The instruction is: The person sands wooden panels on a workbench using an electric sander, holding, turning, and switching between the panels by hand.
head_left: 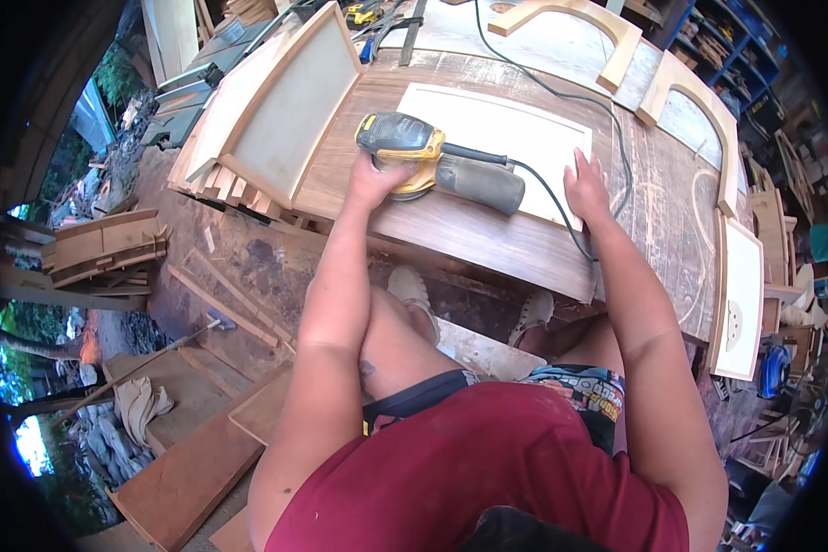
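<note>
My left hand [374,180] is wrapped round the body of a yellow and black power sander [403,138], which has a dark dust canister [481,184] on its right side. Beneath the sander lies a white panel with a thin wooden frame [506,124], flat on the brown wooden tabletop [469,241]. My right hand [587,188] rests on the panel's right edge, fingers spread and pointing away from me. A dark cord runs from the sander past the near side of that hand.
A framed panel [290,101] leans on a stack at the left. Curved wooden arches [685,87] lie at the back right, above another white panel [738,299]. Clamps [412,32] and tools are at the far edge. Boards [189,460] lie on the floor at lower left.
</note>
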Tool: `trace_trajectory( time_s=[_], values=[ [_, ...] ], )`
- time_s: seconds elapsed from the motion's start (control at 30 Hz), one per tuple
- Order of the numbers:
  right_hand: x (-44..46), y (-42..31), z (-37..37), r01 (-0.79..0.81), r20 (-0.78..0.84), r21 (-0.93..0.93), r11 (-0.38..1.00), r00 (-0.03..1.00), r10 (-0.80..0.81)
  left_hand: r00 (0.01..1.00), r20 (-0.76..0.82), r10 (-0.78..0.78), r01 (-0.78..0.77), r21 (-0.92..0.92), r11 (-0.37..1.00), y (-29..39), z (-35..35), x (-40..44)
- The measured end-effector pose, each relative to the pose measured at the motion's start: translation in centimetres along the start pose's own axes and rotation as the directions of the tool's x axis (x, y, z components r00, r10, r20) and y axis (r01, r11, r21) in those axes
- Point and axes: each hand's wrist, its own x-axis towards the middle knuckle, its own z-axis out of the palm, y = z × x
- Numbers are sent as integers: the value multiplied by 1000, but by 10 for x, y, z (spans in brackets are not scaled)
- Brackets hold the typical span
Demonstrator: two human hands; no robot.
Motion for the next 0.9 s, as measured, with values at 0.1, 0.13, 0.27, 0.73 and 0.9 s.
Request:
trace_trajectory(
  time_s=[0.1,0.13,0.27,0.73,0.9],
  values=[
    [1,0,-1,-5,3,1,1000,1000,5,1000,-15,-1,2,34,999,-2,-5,3],
    [1,-1,-1,-5,6,2,1000,1000,5,1000,-16,-14,15,34,999,-2,-8,4],
    [0,0,-1,-16,11,-4,1000,1000,16,998,-60,-3,3,-1,1000,-3,-12,8],
    [1,1,3,33,-29,-12,999,999,-33,998,-62,-10,14,63,998,11,-9,-1],
    [0,-1,1,31,-25,-12,999,999,-31,1000,-17,-14,16,78,997,40,-2,-18]
  ],
)
